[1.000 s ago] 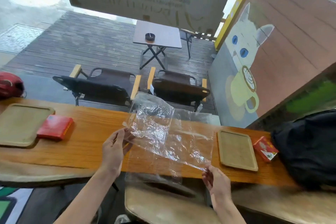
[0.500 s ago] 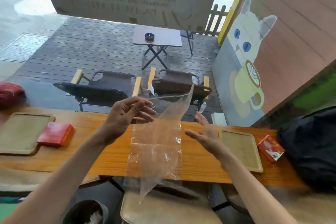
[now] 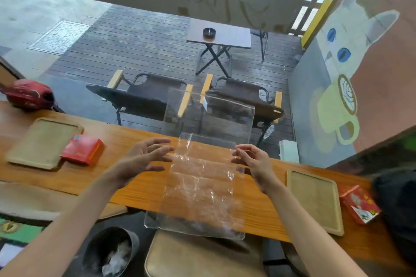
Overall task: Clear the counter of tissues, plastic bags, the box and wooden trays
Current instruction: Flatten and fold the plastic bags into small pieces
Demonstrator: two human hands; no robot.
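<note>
Both hands — left hand (image 3: 146, 159), right hand (image 3: 254, 162) — are hovering open-fingered beside the plastic bag (image 3: 200, 186) draped over the counter (image 3: 135, 189) edge; you are best gathering it inward, crumpling before lifting.

A clear plastic bag (image 3: 202, 177) hangs flat and upright over the tabletop (image 3: 139, 189) at centre. Wooden trays lie at nine o'clock (image 3: 42, 141) and three o'clock (image 3: 315, 200), each with a red box touching it, at (image 3: 83, 152) and (image 3: 359, 203).
</note>
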